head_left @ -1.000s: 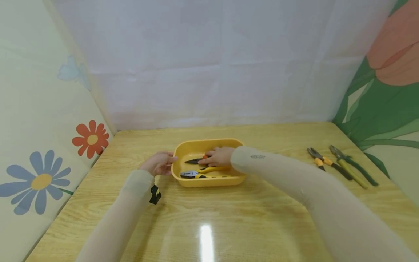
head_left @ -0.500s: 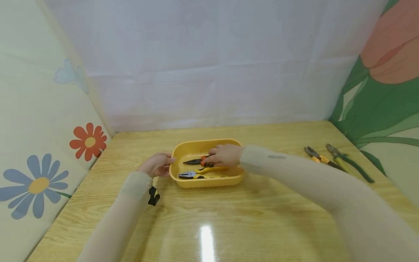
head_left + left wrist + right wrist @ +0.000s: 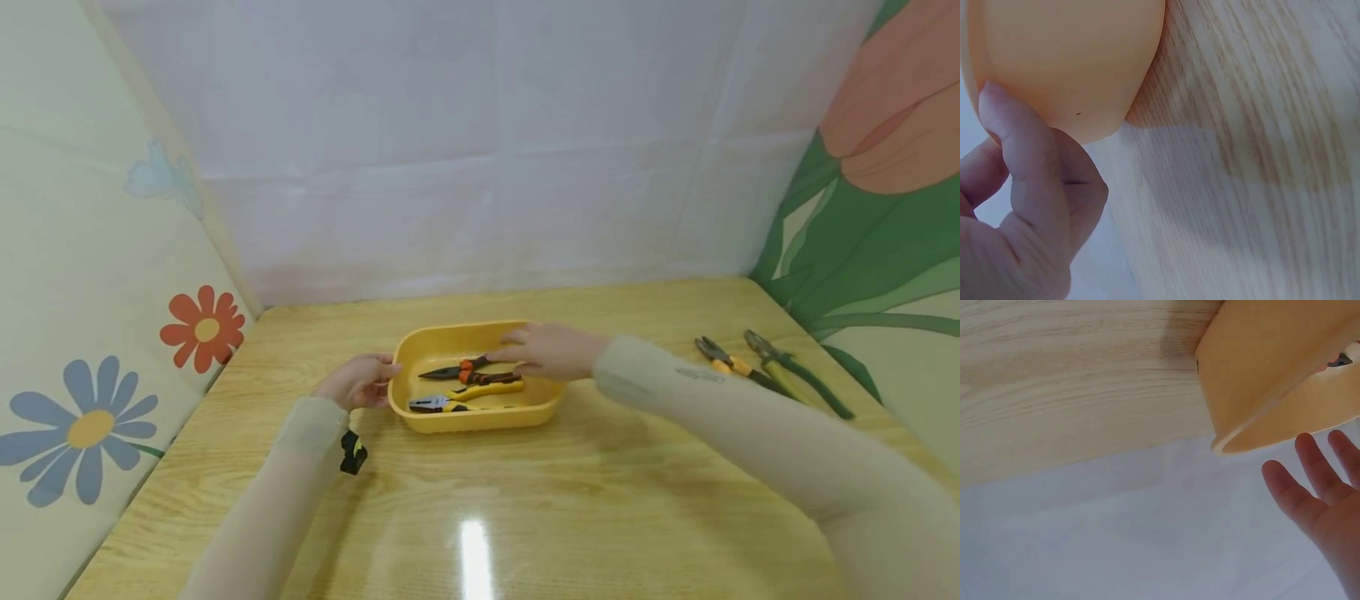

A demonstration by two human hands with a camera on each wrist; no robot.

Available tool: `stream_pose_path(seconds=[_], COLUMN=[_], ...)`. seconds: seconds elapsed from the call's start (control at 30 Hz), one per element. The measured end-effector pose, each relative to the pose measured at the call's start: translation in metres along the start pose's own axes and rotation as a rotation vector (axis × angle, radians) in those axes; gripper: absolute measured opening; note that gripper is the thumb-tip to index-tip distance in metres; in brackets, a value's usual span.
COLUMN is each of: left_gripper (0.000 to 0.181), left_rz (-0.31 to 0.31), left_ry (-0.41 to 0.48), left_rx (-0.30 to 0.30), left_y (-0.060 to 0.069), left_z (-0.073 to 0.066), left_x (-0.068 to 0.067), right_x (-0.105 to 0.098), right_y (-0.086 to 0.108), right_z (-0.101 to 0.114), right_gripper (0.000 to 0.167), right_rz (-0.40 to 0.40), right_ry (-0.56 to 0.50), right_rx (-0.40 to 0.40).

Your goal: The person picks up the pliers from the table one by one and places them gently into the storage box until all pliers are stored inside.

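My left hand (image 3: 358, 381) pinches the left rim of a yellow plastic basket (image 3: 480, 421), thumb on the inner side, as the left wrist view shows. Inside lie long-nose pliers (image 3: 442, 372) with orange and black handles, and in front of them pliers (image 3: 431, 403) with yellow and black handles. My right hand (image 3: 551, 351) hovers over the basket's right end, fingers spread and straight, holding nothing. In the right wrist view its fingertips (image 3: 1280, 475) are apart from the basket wall (image 3: 1260, 369).
At the table's right lie two more tools: pliers (image 3: 738, 365) with orange and black handles and pliers (image 3: 806, 375) with green and yellow handles. A white cloth (image 3: 480, 167) hangs behind the wooden table (image 3: 420, 517). A black clip-like object (image 3: 353, 452) is at the left wrist.
My right hand has let go of the orange-handled long-nose pliers in the basket and drawn up and to the right, its fingers opening. The left hand keeps its hold on the rim.
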State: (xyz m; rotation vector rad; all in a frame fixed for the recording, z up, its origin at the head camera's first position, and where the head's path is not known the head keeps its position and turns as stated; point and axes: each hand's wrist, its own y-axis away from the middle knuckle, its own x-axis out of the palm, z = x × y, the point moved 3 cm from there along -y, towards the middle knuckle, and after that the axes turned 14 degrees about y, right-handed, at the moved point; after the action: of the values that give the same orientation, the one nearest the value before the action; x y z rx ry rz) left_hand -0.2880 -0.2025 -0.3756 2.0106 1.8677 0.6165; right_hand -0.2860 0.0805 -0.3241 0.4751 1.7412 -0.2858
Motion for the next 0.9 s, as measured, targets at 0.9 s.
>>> stream_pose_path(seconds=[0.9], left_gripper=[0.031], left_rz=[0.011], left_ry=[0.002], left_rx=[0.008], left_y=[0.001], left_z=[0.001], left_x=[0.0], right_x=[0.013], right_y=[0.065], right_z=[-0.005], right_gripper=[0.042], right_rz=[-0.146], right_ry=[-0.071], right_rx=[0.133])
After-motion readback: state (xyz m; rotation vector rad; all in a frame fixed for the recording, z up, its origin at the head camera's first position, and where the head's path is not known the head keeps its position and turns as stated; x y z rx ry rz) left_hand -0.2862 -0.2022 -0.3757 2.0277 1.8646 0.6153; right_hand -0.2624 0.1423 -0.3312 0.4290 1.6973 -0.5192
